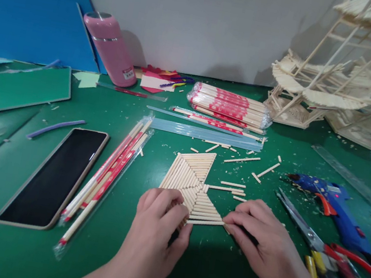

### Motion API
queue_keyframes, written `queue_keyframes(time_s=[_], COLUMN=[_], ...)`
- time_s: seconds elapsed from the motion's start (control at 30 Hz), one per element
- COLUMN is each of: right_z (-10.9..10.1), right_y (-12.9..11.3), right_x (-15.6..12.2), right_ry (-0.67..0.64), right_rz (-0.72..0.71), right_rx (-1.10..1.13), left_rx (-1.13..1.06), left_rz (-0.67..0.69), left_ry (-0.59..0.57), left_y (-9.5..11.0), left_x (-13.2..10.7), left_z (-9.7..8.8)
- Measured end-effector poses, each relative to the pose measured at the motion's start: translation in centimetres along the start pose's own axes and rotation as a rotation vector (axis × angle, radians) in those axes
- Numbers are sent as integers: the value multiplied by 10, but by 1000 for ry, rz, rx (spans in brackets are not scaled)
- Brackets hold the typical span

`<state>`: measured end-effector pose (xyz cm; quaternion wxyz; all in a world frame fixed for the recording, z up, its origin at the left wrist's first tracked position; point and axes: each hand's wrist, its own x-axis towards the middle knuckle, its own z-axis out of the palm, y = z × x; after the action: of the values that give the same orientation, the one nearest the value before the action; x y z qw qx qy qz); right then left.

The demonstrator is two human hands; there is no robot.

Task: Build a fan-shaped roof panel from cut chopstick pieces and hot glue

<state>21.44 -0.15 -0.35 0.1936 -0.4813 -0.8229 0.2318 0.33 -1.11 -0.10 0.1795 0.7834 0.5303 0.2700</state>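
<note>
A flat, web-like panel of glued wooden sticks (188, 173) lies on the green table, built of wedge-shaped sections with a gap on its right. Along its front edge runs a cut wooden stick (205, 222). My left hand (160, 221) covers the panel's front left part, its thumb and index finger closed at the stick's left end. At the other end, my right hand (258, 233) pinches the stick's tip between thumb and fingers. Loose stick pieces (233, 184) lie just right of the panel.
A blue glue gun (336, 197), scissors (303, 222) and yellow-handled pliers (322, 268) lie right. A phone (52, 178) and wrapped chopsticks (107, 178) lie left. Behind stand a pink bottle (112, 52), a chopstick bundle (229, 103) and a stick-built tower model (310, 84).
</note>
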Motion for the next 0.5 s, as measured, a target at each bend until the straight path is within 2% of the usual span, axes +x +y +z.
queue_keyframes(time_s=[0.5], right_z=[0], right_y=[1], right_x=[-1], right_ry=[-28], right_rz=[7], right_rx=[22], left_rx=[-10], left_rz=[-1], left_ry=[10], left_y=[0], left_x=[2], left_z=[1])
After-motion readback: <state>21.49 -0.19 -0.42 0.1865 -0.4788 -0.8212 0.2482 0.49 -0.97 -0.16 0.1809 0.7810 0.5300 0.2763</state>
